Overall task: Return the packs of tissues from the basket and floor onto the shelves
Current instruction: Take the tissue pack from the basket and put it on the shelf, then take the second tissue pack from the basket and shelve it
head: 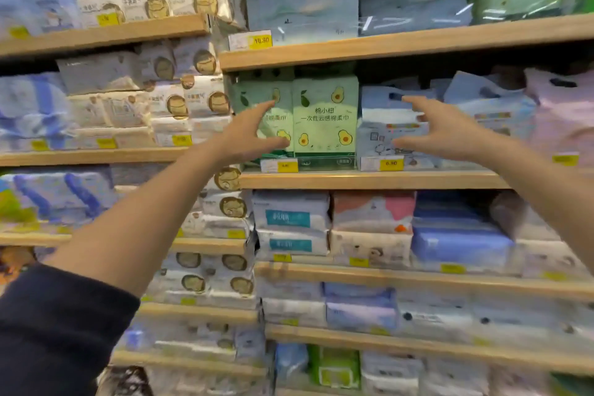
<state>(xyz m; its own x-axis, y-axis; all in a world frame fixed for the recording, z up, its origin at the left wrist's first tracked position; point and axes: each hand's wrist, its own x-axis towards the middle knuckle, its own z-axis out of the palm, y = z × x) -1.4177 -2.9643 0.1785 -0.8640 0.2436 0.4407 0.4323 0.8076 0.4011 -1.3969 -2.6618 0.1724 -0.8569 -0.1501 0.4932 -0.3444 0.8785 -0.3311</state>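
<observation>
I am looking at a wall of wooden shelves (369,179) in a shop, packed full of soft tissue packs with little yellow price tags (390,163) on the edges. Near the middle of my head view, two green packs with avocado pictures (324,119) are standing upright side by side on a shelf. A pale blue pack (379,128) is sitting just beside them, at 3 o'clock from them.

My left hand (254,135) is reaching up in front of the left green pack, fingers spread wide and holding nothing. My right hand (440,128) is reaching toward the blue pack from its 3 o'clock side, fingers wide too, gripping nothing. The two hands are well apart, with the right green pack showing between them. A dark sleeve (54,325) is covering my left arm at 8 o'clock.
</observation>
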